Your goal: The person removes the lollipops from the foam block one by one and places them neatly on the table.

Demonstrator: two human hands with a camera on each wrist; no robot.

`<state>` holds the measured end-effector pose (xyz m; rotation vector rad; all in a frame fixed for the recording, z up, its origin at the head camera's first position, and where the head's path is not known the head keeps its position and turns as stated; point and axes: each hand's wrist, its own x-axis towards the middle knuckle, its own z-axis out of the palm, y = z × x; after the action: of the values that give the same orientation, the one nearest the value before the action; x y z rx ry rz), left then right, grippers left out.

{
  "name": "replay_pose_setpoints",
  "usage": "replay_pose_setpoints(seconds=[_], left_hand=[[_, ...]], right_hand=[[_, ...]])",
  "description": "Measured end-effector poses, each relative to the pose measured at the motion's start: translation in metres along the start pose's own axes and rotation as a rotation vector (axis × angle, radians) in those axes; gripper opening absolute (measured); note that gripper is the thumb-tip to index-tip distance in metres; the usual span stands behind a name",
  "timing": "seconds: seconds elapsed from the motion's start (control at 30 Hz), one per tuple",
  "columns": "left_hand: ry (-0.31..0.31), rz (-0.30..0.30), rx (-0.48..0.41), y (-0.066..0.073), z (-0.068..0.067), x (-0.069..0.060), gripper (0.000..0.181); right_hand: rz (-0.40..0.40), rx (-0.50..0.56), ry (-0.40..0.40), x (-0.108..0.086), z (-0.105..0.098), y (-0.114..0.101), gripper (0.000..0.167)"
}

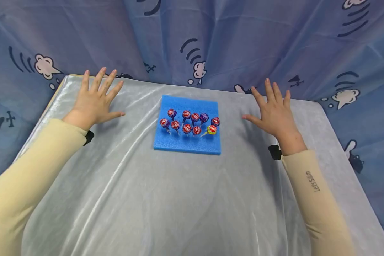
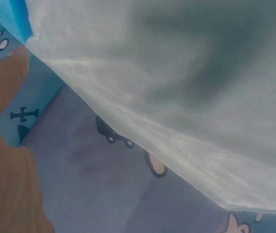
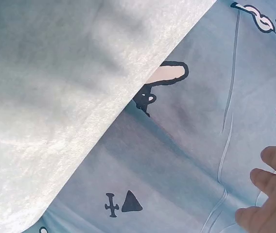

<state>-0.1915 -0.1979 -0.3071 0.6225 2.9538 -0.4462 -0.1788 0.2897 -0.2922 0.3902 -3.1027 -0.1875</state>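
Note:
Several wrapped lollipops stand with their sticks in a blue foam board at the table's middle. Most wrappers are red and purple; one lollipop at the front right has a yellow-green wrapper. Left of the board, my left hand is held over the table with fingers spread and touches nothing. On the other side my right hand is also spread, its thumb pointing toward the board. The left wrist view catches part of the left hand; fingertips of the right hand show in the right wrist view.
A pale, shiny cloth covers the table, with creases running along its left part. Behind the far edge hangs a blue curtain with cartoon prints. Black bands sit at both wrists, below cream sleeves.

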Motion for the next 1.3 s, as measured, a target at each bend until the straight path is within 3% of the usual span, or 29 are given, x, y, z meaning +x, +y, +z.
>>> replay_pose_setpoints(seconds=[0.43, 0.53, 0.7, 0.83, 1.03, 1.13, 1.3], left_hand=[[-0.018, 0.001, -0.013, 0.007, -0.003, 0.004, 0.093], [-0.023, -0.017, -0.100, 0.015, -0.002, 0.003, 0.091], [-0.015, -0.002, -0.337, 0.035, 0.003, -0.001, 0.090], [-0.043, 0.026, -0.491, 0.054, 0.008, -0.004, 0.092], [-0.059, 0.049, -0.589, 0.086, 0.022, -0.004, 0.091], [-0.040, 0.064, -0.612, 0.101, 0.027, -0.004, 0.090], [-0.059, 0.105, -0.670, 0.116, 0.034, -0.003, 0.089]], right_hand=[[0.010, 0.017, -0.055, -0.002, 0.006, 0.003, 0.088], [0.019, 0.025, -0.061, -0.001, 0.006, 0.003, 0.088], [0.042, 0.067, -0.048, 0.001, 0.007, 0.001, 0.086], [0.049, 0.198, 0.011, -0.002, 0.006, -0.007, 0.082], [-0.016, 0.514, 0.082, -0.007, 0.009, -0.026, 0.072], [-0.041, 0.633, 0.067, -0.005, 0.014, -0.036, 0.067], [-0.055, 0.803, -0.001, 0.002, 0.027, -0.049, 0.058]])
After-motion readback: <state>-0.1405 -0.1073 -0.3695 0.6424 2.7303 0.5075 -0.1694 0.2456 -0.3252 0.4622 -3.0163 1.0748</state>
